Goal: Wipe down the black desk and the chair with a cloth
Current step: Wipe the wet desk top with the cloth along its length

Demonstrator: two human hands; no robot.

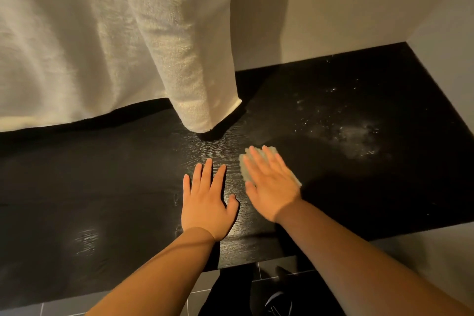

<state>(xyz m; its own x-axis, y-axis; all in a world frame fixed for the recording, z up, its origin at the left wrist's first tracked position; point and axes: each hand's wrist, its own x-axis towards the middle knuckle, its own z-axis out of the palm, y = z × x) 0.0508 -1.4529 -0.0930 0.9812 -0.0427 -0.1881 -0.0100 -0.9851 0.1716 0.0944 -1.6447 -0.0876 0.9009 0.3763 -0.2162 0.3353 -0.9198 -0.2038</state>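
The black desk (102,187) with a wood-grain top fills the middle of the head view. My right hand (269,185) lies flat with straight fingers on a small pale cloth (245,164), pressing it onto the desk; it looks blurred. My left hand (207,200) rests flat on the bare desk just left of it, fingers spread. A patch of whitish dust and specks (351,131) lies on the desk to the right of the cloth. No chair is visible.
A cream curtain (115,46) hangs over the desk's back left, its hem touching the top. Beige walls (359,7) close the back and right side. Below the front edge lie dark floor tiles (269,269) and a dark shoe (278,303).
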